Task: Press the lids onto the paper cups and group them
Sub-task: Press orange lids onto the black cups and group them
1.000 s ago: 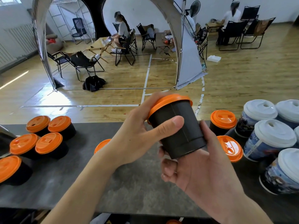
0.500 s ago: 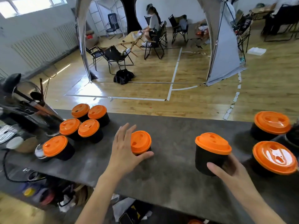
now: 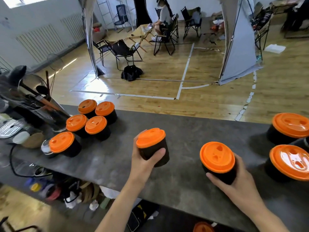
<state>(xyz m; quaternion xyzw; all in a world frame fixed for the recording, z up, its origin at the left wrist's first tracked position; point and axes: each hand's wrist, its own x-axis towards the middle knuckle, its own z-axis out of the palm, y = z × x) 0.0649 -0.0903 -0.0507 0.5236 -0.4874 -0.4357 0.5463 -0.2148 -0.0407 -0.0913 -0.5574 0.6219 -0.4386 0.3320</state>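
Item 1, left-hand cup (image 3: 151,139): black paper cup, orange lid seated, mid-counter. I log the left hand (image 3: 142,162) wrapped round its wall, thumb across the near side, the other fingers behind. The long axis is tilted, with the lid leaning toward the cluster of five lidded cups (image 3: 91,124) at the left end of the counter (image 3: 184,129). I judge it is held this way for carrying there. I cannot tell whether its base touches the surface.

Item 2, right-hand cup (image 3: 217,157): same kind, lidded, near the front edge. The right hand (image 3: 240,186) curls round its near right wall, thumb low in front. Axis roughly upright, lid up. I read this as a grip for grouping it next.

Item 3, two lidded cups (image 3: 291,126): far right, standing apart from both hands.
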